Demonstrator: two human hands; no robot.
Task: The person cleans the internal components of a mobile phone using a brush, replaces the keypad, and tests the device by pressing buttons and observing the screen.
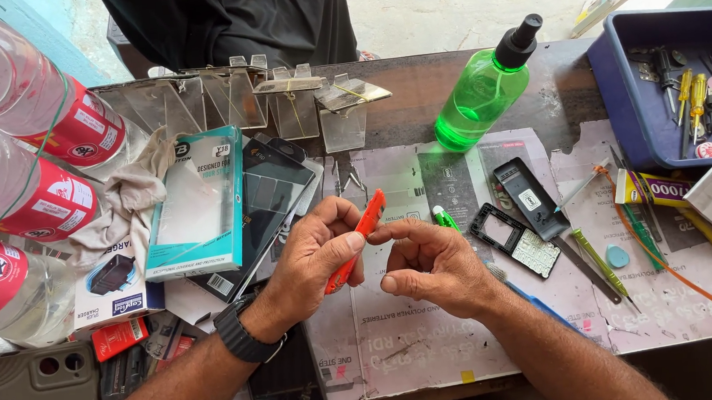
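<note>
Mid-job, frame centre: left hand (314, 257) pinching orange-red cutter (357, 237), right hand (432, 266) fingertips closed on its upper end. Black phone frame (500, 233), keypad (537, 252) and back cover (531, 198) lying apart at centre right; not reassembled.

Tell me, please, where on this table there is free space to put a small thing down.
The printed paper mat is bare below both hands, between the dark phone and the right forearm. Another patch lies right of that forearm, below the green screwdriver. The left side, around the boxes, is crowded.
</note>
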